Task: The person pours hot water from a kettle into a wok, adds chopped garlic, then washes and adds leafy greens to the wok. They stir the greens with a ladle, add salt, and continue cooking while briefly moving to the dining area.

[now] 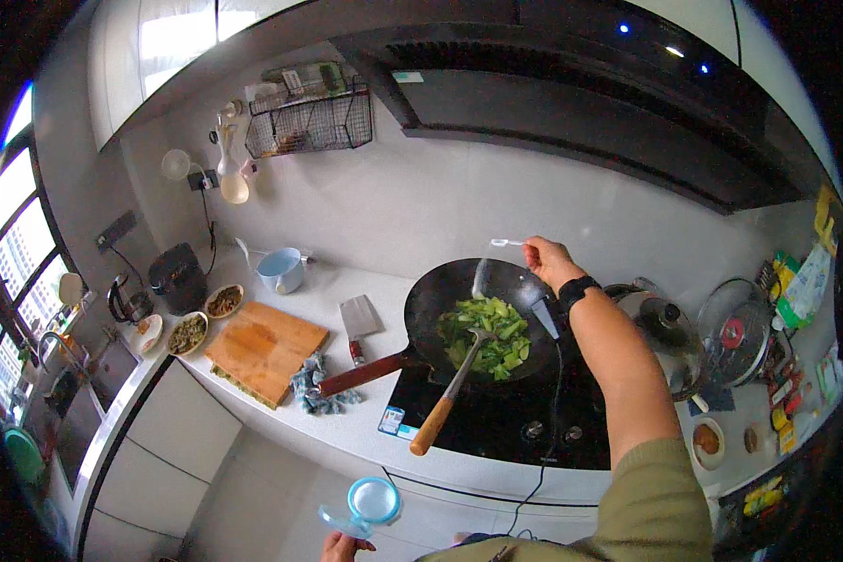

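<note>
A small white plastic spoon point(507, 243) is pinched in my right hand point(549, 261), above the far rim of a dark wok point(428, 302). White granules fall from the spoon into the wok. Chopped green vegetables point(495, 337) lie in the wok, where a metal spatula with a wooden handle point(432, 425) rests across the near rim. At the bottom edge, my left hand point(344, 546) holds a round container with a blue rim point(374, 500), its lid flipped back and white contents inside.
The wok stands on a black cooktop point(492, 428), its handle pointing left. A cleaver point(358, 319), a wooden cutting board point(267, 344) and a checkered cloth point(319, 386) lie to the left. At right stands a lidded pot point(660, 330). A cable runs over the cooktop's front.
</note>
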{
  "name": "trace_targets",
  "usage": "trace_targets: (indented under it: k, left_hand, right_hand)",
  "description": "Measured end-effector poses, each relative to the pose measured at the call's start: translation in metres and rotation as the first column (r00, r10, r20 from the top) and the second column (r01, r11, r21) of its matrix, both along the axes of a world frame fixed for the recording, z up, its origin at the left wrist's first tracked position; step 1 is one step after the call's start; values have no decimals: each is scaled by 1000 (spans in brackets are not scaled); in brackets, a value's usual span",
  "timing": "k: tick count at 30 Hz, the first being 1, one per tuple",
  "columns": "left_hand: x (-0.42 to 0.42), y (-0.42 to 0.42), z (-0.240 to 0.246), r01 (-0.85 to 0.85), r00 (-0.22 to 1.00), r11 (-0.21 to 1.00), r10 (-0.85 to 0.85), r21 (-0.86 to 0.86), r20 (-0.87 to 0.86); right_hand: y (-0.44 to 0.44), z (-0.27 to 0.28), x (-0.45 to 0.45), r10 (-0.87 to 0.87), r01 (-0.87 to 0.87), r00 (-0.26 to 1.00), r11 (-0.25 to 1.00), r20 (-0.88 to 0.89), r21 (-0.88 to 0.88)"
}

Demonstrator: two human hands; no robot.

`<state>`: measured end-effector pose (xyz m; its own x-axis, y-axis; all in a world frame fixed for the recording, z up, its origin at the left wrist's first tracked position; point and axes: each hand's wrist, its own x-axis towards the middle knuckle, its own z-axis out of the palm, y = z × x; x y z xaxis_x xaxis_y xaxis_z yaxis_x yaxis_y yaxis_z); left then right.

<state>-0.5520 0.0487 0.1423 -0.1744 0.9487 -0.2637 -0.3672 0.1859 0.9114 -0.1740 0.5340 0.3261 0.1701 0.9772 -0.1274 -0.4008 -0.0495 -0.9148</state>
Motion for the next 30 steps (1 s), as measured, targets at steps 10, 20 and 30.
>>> trace_targets:
  k: [10, 20, 30]
  left_hand:
    - [6, 15, 1, 103, 969, 987, -73, 121, -235]
    - [5, 25, -9, 48, 991, 996, -39, -73, 127]
    - [4, 17, -2, -16, 993, 991, 30, -130, 110]
  right_hand:
    - [-47, 7, 57, -23, 17, 986, 999, 168, 37]
    - [-91, -1, 64, 70, -66, 978, 997, 197, -26]
    - [-78, -7, 48, 9, -20, 976, 999, 215, 46]
